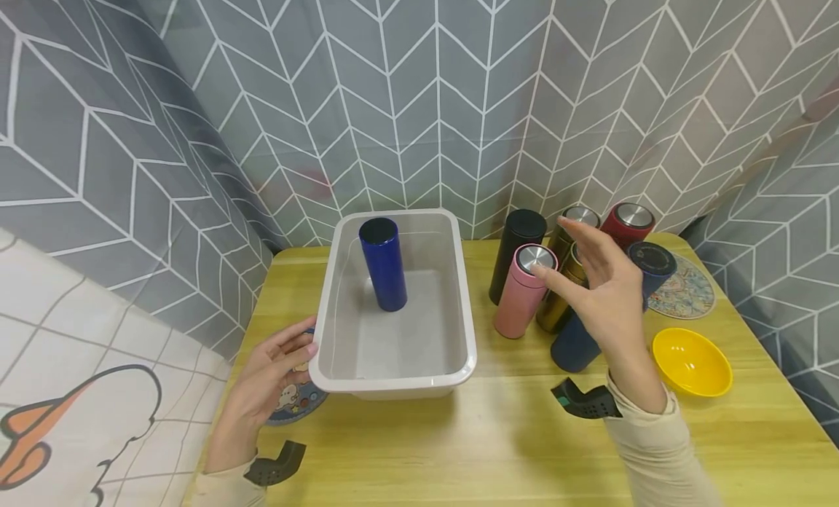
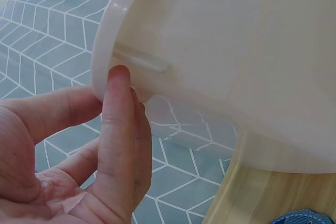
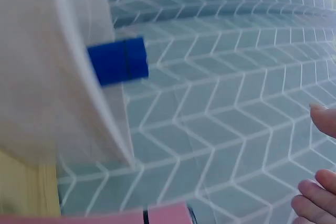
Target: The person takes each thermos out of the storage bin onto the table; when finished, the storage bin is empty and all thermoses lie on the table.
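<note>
A white plastic basin [image 1: 465, 303] stands on the table with a dark blue thermos bottle [image 1: 387, 270] upright inside. At the basin's left side, my left hand [image 1: 272, 372] pinches the rim between thumb and fingers; the left wrist view shows the fingers [image 2: 118, 129] under the lip. My right hand [image 1: 603, 296] is over the bottles on the right, thumb and fingers apart, holding nothing. Nearest to it is a pink thermos bottle [image 1: 521, 303] with a steel lid. Beside that stand a black bottle [image 1: 514, 252], a gold-brown bottle [image 1: 556, 314] and a navy bottle [image 1: 577, 347], partly hidden by the hand.
Further back are a red bottle [image 1: 629, 219] and another steel-lidded bottle [image 1: 580, 217]. On the right lie a yellow bowl [image 1: 691, 361] and a round patterned mat [image 1: 684, 292]. Another round mat [image 1: 295, 405] is partly under the basin's left side. A patterned curtain [image 1: 419, 114] hangs behind the table.
</note>
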`<move>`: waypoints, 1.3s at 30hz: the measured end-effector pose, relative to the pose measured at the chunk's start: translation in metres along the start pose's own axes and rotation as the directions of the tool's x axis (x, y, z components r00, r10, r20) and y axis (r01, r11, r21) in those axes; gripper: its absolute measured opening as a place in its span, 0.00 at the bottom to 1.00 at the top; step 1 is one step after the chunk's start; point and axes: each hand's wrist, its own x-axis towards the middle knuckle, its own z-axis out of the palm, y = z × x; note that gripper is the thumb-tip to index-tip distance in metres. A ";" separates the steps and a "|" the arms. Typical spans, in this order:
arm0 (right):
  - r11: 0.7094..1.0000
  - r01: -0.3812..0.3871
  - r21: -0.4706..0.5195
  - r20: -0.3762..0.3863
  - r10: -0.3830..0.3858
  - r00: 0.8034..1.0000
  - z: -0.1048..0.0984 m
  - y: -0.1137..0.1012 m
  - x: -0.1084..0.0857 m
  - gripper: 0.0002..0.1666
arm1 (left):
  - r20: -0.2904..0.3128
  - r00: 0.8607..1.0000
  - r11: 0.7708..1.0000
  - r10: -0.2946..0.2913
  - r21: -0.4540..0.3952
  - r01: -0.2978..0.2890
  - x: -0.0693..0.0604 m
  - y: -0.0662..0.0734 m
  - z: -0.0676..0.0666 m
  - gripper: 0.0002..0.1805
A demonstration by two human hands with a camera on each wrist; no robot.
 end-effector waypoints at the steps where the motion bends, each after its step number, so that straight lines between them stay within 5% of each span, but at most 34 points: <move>1: 1.000 -0.002 -0.006 0.037 0.002 0.999 0.005 -0.001 0.003 0.38 | 0.001 1.000 1.000 0.000 -0.001 0.000 0.000 0.000 0.000 0.29; 14: 0.997 -0.079 0.026 0.374 0.063 0.925 0.087 0.017 0.052 0.38 | 0.005 1.000 1.000 0.001 -0.004 -0.001 -0.001 0.001 0.001 0.29; 23: 0.992 -0.108 0.062 0.430 0.071 0.900 0.127 0.020 0.067 0.38 | 0.009 1.000 1.000 -0.002 -0.003 0.002 0.000 0.003 0.002 0.29; 32: 0.990 -0.128 0.057 0.435 0.091 0.896 0.157 0.032 0.077 0.39 | -0.011 1.000 1.000 -0.026 0.008 0.026 0.001 0.002 0.002 0.29; 39: 0.992 -0.122 -0.029 0.502 0.119 0.856 0.179 0.037 0.083 0.43 | -0.008 1.000 1.000 -0.005 -0.008 0.005 -0.001 0.001 0.002 0.29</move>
